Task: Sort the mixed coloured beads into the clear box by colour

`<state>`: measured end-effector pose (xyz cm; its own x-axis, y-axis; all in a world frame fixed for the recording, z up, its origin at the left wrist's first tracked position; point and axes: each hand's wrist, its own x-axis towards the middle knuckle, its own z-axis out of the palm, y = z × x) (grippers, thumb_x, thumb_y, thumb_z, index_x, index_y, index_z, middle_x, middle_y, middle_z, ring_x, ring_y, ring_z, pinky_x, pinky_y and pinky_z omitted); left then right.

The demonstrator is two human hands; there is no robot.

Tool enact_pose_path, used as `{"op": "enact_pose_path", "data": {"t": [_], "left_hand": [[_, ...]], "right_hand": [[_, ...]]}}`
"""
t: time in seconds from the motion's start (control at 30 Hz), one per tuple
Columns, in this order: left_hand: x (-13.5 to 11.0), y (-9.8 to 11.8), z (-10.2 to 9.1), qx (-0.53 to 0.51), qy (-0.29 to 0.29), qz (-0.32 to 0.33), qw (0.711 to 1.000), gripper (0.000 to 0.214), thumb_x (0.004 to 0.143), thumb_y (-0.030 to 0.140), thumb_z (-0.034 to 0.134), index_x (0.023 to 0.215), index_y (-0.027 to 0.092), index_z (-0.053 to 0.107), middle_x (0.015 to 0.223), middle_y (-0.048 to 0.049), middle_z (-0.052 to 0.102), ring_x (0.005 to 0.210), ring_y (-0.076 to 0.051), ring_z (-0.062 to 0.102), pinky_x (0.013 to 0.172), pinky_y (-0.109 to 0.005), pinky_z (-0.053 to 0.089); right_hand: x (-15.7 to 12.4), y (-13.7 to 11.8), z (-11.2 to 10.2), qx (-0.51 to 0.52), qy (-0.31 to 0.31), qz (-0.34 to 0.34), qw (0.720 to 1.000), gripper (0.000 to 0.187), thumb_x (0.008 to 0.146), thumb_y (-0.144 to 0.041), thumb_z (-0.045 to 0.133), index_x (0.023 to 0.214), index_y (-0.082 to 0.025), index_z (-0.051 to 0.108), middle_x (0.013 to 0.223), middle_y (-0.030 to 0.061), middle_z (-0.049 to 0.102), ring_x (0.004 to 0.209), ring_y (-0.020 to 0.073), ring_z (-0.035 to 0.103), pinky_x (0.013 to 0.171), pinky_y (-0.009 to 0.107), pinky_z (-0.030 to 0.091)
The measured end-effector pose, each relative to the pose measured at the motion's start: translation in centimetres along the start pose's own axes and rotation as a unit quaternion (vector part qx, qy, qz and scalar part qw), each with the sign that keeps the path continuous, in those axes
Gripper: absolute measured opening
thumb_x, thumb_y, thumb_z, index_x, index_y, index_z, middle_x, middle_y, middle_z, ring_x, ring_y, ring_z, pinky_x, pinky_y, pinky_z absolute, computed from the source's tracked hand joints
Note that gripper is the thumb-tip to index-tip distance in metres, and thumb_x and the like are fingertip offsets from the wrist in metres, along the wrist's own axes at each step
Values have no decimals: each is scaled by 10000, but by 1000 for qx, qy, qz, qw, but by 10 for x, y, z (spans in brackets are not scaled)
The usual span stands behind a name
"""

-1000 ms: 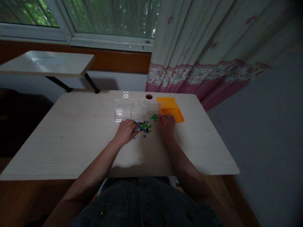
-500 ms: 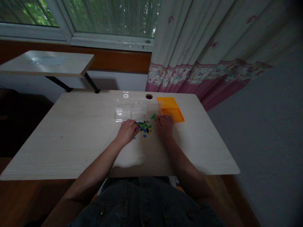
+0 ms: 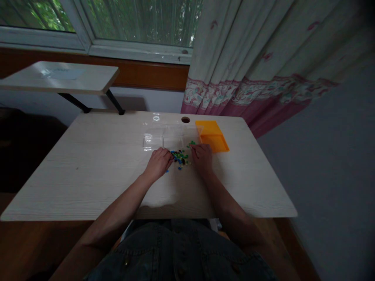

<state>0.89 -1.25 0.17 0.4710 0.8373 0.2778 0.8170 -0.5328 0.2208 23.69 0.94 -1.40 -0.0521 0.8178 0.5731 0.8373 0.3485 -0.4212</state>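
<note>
A mixed pile of tiny blue, green, dark and pale pieces lies on the table between my hands. My left hand rests at the pile's left edge, its fingers curled together and touching the pieces. On the other side my right hand is closed, fingertips beside a small group of green pieces. Anything inside either hand's fingers is too small to make out. Behind the pile stands a clear plastic compartment box. An orange two-part tray sits just beyond my right hand.
The pale wooden table has a round cable hole near its back edge. A raised shelf on black legs stands at the back left. A curtain hangs behind the table, with a wall on the right.
My right hand has shifted slightly left and towards me, away from the green group. My left hand stays at the pile's edge. The camera view has moved a little.
</note>
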Motion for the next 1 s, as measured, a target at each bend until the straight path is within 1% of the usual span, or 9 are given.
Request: {"op": "enact_pose_path", "data": {"t": [0.1, 0.2, 0.33, 0.43, 0.53, 0.67, 0.87, 1.0], "left_hand": [[1, -2, 0, -42, 19, -15, 999, 137, 927, 300, 568, 919, 187, 646, 947, -85, 616, 959, -256, 531, 841, -395, 423], [2, -4, 0, -107, 54, -39, 992, 166, 938, 311, 549, 909, 186, 655, 918, -76, 619, 923, -233, 539, 850, -383, 430], [5, -8, 2, -200, 110, -69, 971, 200, 938, 349, 552, 901, 183, 658, 854, -52, 619, 875, -204, 555, 845, -371, 441], [6, -9, 3, -263, 131, -86, 952, 254, 936, 404, 548, 859, 187, 656, 810, -42, 615, 835, -187, 565, 809, -355, 462], [7, -8, 5, -299, 128, -92, 941, 291, 935, 436, 541, 843, 187, 661, 793, -39, 614, 803, -176, 570, 771, -337, 480], [8, -5, 6, -310, 108, -104, 939, 314, 932, 454, 536, 835, 185, 666, 782, -40, 615, 780, -169, 575, 733, -321, 494], [8, -3, 8, -319, 100, -83, 939, 323, 939, 444, 522, 845, 176, 675, 771, -34, 611, 758, -160, 573, 714, -297, 484], [8, -3, 8, -302, 101, -75, 945, 316, 938, 434, 529, 833, 175, 677, 764, -32, 616, 773, -162, 571, 748, -299, 470]], "right_hand": [[-1, -6, 0, 16, -13, -30, 999, 230, 949, -294, 544, 1019, -216, 749, 893, 66, 691, 898, 210, 567, 868, 368, 434], [-4, -14, 1, 42, -41, -81, 995, 212, 943, -275, 559, 1029, -232, 747, 892, 51, 698, 901, 201, 580, 900, 373, 429], [-8, -25, 3, 67, -70, -134, 986, 190, 928, -290, 588, 1016, -251, 752, 866, 44, 702, 892, 194, 583, 897, 364, 433], [-11, -33, 5, 67, -76, -146, 984, 212, 922, -305, 604, 1073, -243, 739, 873, 54, 701, 916, 198, 581, 895, 361, 431], [-13, -39, 3, 60, -86, -136, 985, 246, 933, -338, 586, 1115, -248, 726, 894, 58, 706, 932, 200, 584, 910, 365, 429], [-12, -43, 0, 68, -97, -121, 985, 261, 955, -347, 541, 1111, -253, 728, 901, 56, 719, 921, 199, 590, 907, 366, 434], [-12, -40, 1, 76, -85, -121, 986, 218, 949, -337, 555, 990, -271, 758, 845, 33, 737, 858, 192, 616, 865, 367, 447], [-12, -41, 0, 75, -76, -133, 985, 203, 946, -323, 566, 937, -266, 760, 820, 31, 734, 852, 186, 622, 854, 361, 438]]}}
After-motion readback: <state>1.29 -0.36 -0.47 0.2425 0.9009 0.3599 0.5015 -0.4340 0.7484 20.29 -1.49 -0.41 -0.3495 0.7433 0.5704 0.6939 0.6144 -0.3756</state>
